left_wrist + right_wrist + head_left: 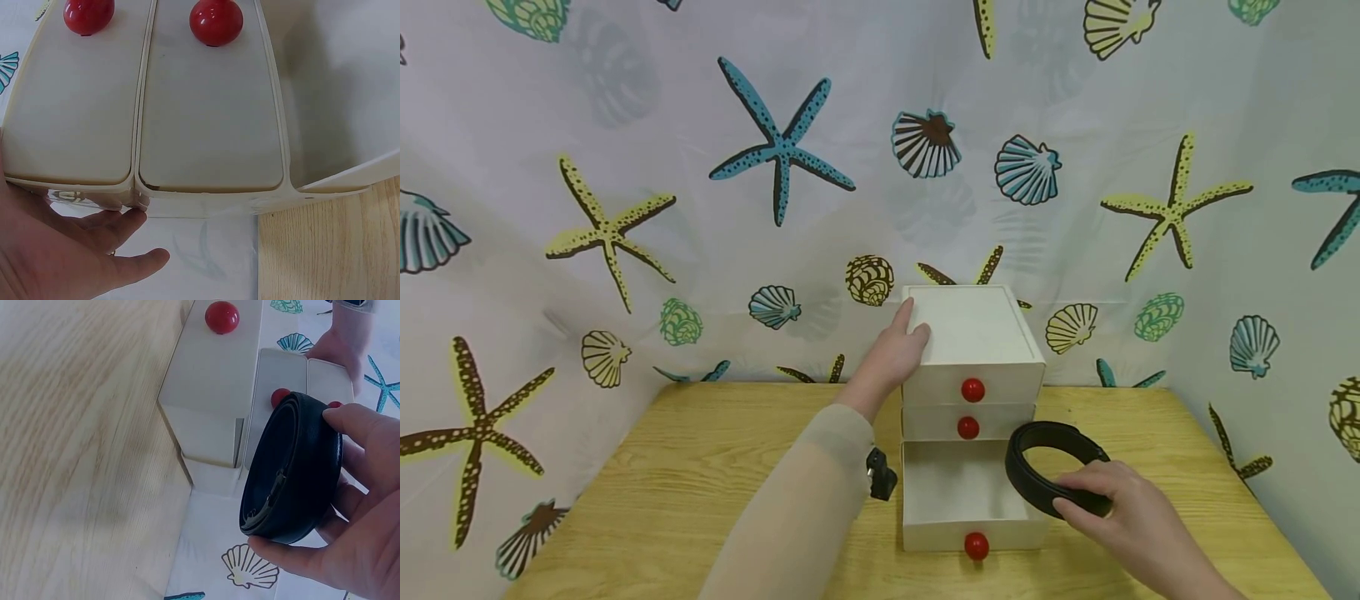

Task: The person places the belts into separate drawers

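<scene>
A small white drawer unit [973, 325] with round red knobs stands on the table. Its two upper drawers are closed, while the bottom drawer [973, 535] is pulled out, with its bare inside showing in the head view. My left hand [901, 350] rests against the unit's upper left side, fingers extended; in the left wrist view the fingertips [134, 219] touch the side wall. My right hand [1123, 508] pinches a coiled black belt [306, 475] between thumb and fingers. The coil is held tilted, near the right side of the open drawer and overlapping its edge in the head view.
The unit sits on a light wooden table [700, 483]. Behind and at both sides hangs a white cloth [850, 208] printed with starfish and shells. A black device [880, 475] is at my left wrist.
</scene>
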Demonstrator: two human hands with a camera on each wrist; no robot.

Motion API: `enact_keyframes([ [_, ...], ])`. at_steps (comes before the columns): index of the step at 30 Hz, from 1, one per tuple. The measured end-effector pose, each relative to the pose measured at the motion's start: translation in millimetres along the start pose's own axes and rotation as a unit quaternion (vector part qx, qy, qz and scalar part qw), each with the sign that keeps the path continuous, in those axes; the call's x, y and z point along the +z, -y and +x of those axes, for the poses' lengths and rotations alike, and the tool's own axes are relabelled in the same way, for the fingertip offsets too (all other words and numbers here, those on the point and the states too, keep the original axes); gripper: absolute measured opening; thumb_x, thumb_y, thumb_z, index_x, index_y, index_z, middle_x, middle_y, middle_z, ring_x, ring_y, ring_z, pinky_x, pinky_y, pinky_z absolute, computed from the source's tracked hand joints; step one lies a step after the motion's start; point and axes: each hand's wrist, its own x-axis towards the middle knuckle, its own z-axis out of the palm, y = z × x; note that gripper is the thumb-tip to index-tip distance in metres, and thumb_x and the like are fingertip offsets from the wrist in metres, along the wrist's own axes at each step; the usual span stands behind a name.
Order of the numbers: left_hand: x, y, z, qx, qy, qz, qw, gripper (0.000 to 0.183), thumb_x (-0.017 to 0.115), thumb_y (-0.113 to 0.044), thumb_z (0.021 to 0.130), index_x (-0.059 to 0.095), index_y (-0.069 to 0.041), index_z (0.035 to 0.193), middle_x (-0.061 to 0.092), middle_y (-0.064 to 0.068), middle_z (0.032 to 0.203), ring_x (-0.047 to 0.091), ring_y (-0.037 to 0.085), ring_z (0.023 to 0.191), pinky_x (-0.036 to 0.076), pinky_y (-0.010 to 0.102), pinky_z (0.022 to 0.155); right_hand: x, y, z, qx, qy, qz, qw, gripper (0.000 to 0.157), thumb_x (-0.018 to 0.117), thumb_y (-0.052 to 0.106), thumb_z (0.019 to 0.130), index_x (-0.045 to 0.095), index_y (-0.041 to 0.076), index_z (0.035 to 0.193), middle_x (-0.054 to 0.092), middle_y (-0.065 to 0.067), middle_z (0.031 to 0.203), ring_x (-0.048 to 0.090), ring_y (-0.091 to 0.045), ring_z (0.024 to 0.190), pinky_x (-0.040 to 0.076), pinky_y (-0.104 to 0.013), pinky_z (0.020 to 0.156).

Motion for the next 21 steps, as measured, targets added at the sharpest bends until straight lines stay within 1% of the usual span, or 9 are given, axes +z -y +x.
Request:
enact_keyframes([
  [4, 0.3, 1.5, 0.9, -0.001, 0.001, -0.002, 1.0, 0.07, 0.038, -0.043, 0.117, 0.013, -0.025, 0.18, 0.021, 0.016, 0.182, 0.02, 0.04, 0.167, 0.016, 0.059, 0.134, 1.2, 4.8, 1.6, 0.003, 0.021, 0.005, 1.0, 0.017, 0.09, 0.033, 0.096, 0.087, 0.026, 0.111, 0.072, 0.016, 0.102, 0.064, -0.012, 0.1, 0.058, -0.048, 0.094],
  [8, 0.3, 2.8, 1.3, -0.002, 0.002, -0.003, 1.0, 0.07, 0.038, -0.043, 0.117, 0.013, -0.027, 0.18, 0.021, 0.015, 0.182, 0.019, 0.04, 0.167, 0.016, 0.059, 0.134, 2.0, 10.1, 1.9, -0.003, 0.028, 0.009, 1.0, 0.016, 0.09, 0.034, 0.096, 0.087, 0.03, 0.111, 0.072, 0.018, 0.1, 0.065, -0.01, 0.099, 0.058, -0.046, 0.094],
  [14, 0.0, 2.3, 0.8, -0.001, 0.002, -0.002, 1.0, 0.07, 0.038, -0.043, 0.117, 0.013, -0.026, 0.18, 0.021, 0.017, 0.182, 0.02, 0.041, 0.167, 0.016, 0.059, 0.134, 3.9, 16.3, 3.5, -0.005, 0.049, 0.015, 0.999, 0.017, 0.089, 0.034, 0.096, 0.086, 0.03, 0.113, 0.069, 0.019, 0.097, 0.061, -0.01, 0.097, 0.058, -0.044, 0.09],
  [18, 0.0, 1.7, 0.1, -0.002, 0.002, -0.004, 1.0, 0.07, 0.038, -0.042, 0.117, 0.013, -0.025, 0.18, 0.021, 0.018, 0.182, 0.021, 0.042, 0.166, 0.017, 0.06, 0.134, 5.4, 20.3, 5.0, -0.014, 0.053, 0.014, 0.998, 0.015, 0.088, 0.033, 0.097, 0.086, 0.032, 0.111, 0.069, 0.02, 0.097, 0.061, -0.01, 0.097, 0.058, -0.042, 0.09],
  [21, 0.2, 1.2, -0.3, -0.003, 0.002, -0.006, 1.0, 0.07, 0.038, -0.042, 0.117, 0.013, -0.025, 0.18, 0.021, 0.017, 0.182, 0.02, 0.042, 0.167, 0.016, 0.06, 0.134, 7.1, 23.3, 6.4, -0.013, 0.061, 0.019, 0.998, 0.014, 0.089, 0.034, 0.096, 0.086, 0.033, 0.11, 0.069, 0.02, 0.097, 0.061, -0.011, 0.098, 0.058, -0.043, 0.09],
])
